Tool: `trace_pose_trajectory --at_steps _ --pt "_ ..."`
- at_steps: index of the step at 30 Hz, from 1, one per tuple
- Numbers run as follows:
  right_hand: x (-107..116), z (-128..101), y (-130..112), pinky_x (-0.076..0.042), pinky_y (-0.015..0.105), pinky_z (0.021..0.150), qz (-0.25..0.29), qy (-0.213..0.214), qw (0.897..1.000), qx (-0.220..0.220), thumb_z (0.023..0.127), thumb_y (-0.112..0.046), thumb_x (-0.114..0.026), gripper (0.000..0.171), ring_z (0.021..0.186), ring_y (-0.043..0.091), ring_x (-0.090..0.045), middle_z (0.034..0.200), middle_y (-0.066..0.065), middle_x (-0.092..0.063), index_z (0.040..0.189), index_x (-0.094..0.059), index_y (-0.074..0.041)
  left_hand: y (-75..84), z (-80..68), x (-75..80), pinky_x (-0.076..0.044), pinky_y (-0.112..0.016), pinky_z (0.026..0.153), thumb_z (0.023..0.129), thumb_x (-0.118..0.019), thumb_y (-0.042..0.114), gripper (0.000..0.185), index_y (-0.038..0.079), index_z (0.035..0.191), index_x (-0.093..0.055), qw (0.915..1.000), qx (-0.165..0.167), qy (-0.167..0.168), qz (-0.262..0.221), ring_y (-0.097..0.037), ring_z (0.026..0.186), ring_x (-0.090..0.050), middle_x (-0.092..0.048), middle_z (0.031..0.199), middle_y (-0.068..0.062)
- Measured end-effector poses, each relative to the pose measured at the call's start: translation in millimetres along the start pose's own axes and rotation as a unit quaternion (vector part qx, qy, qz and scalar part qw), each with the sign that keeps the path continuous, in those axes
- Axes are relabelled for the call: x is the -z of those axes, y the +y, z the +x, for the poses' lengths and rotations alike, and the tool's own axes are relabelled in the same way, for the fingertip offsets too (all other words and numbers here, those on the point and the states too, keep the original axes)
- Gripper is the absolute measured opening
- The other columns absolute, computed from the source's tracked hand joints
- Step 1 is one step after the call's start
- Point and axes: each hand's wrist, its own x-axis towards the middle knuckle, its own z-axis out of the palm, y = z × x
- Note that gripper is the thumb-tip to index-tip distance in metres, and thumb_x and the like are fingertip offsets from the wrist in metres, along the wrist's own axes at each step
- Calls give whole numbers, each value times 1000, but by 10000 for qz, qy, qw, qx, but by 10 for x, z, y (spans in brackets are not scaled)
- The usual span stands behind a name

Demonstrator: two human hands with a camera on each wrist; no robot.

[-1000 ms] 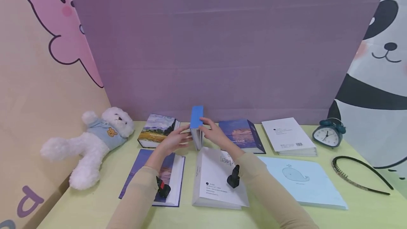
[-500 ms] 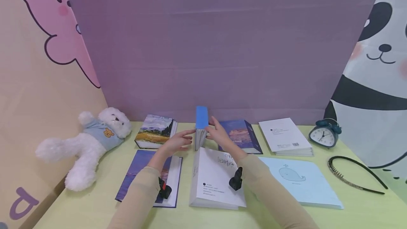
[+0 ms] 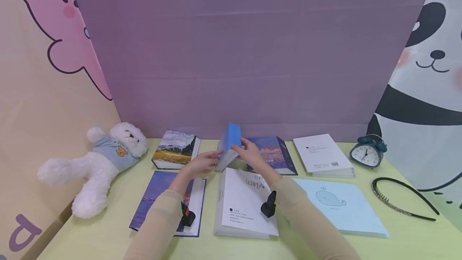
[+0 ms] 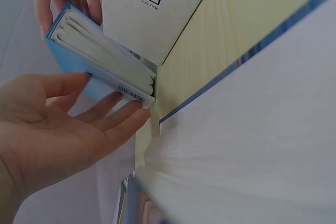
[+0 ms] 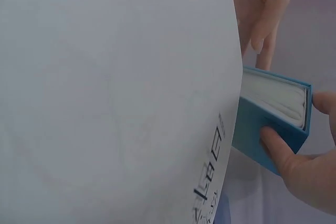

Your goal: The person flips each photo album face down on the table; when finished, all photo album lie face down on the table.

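A blue photo album (image 3: 234, 136) stands on edge at the back middle of the table, tilted to the right. My right hand (image 3: 250, 156) holds its raised side; in the right wrist view the thumb (image 5: 278, 148) presses one blue cover while another finger lies against the spine. My left hand (image 3: 200, 163) is on the album's left, its fingers extended; in the left wrist view the fingertips (image 4: 137, 109) touch the cover near a barcode. A thick white album (image 3: 249, 212) lies just in front, and hides part of the blue one in the right wrist view.
A purple album (image 3: 155, 193) lies under my left forearm. Behind are a landscape-covered album (image 3: 176, 147), another purple album (image 3: 272, 153) and a white one (image 3: 323, 151). Rightward are a whale-printed pale blue book (image 3: 346, 206), alarm clock (image 3: 366, 153) and headband (image 3: 408, 214). A plush toy (image 3: 112, 159) sits left.
The blue album has gone from upright to leaning right, showing more of its left cover. My right hand has shifted slightly right with it; my left fingers stay at its left side.
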Motion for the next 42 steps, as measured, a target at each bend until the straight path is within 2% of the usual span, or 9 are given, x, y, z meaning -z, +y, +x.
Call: trace_pose_trajectory --at_steps 6,13,19,26,28,31,33,36,42 --pt "-2 24 30 -45 47 99 -372 186 9990 -139 87 -47 -63 79 119 34 -53 145 20 -39 146 -31 -5 -31 -10 13 -30 -59 107 102 -35 15 45 11 147 -33 9994 176 60 294 -38 136 -31 -31 150 -18" --pt "-12 26 58 -32 53 108 -438 -54 9984 -353 87 -43 -63 76 137 38 -29 150 19 -31 144 -35 -1 -64 -12 46 -35 -52 106 102 -36 17 43 7 144 -37 9976 274 340 540 -33 130 -40 -31 150 -19" --pt "-8 31 128 -36 51 106 -569 -218 9976 -335 91 -33 -60 61 136 38 -32 147 20 -36 139 -43 -1 -58 -34 52 -41 -48 101 101 -39 19 42 4 140 -43 9935 518 553 853 -30 122 -47 -39 145 -19" --pt "1 50 188 -37 50 105 -491 -399 9973 -384 93 -29 -58 56 133 36 -37 146 19 -38 140 -42 -4 -48 -66 64 -37 -46 107 102 -37 19 43 5 143 -38 9898 577 390 1243 -31 138 -31 -28 152 -15" --pt "0 56 201 -38 50 105 -485 -463 9970 -378 93 -26 -58 55 133 36 -38 146 18 -39 141 -42 -4 -39 -69 68 -44 -43 98 102 -37 19 43 5 143 -39 9873 601 401 1413 -26 114 -53 -30 151 -15" --pt "-6 67 226 -40 48 104 -507 -632 9959 -401 94 -20 -57 53 132 36 -40 146 18 -39 142 -41 -4 -21 -78 73 -45 -42 92 101 -38 19 43 4 141 -42 9837 623 440 1628 -23 99 -55 -32 150 -16" --pt "-11 79 243 -42 46 102 -496 -750 9950 -433 94 -16 -57 53 131 35 -41 146 19 -39 143 -39 -5 -11 -82 77 -43 -45 98 101 -38 20 43 3 140 -43 9833 645 426 1647 -28 104 -56 -32 150 -17" --pt "-21 97 268 -45 44 100 -436 -901 9937 -500 94 -13 -56 55 131 35 -42 146 21 -37 145 -35 -6 -10 -88 81 -33 -48 109 101 -38 21 43 1 139 -43 9826 639 383 1703 -36 137 -31 -30 150 -19" --pt "-29 121 288 -44 45 101 -519 -968 9929 -465 95 -13 -55 56 132 36 -39 146 22 -37 146 -33 -5 -14 -85 83 -30 -50 111 101 -39 24 45 1 140 -42 9828 690 371 1673 -36 139 -26 -31 150 -20"
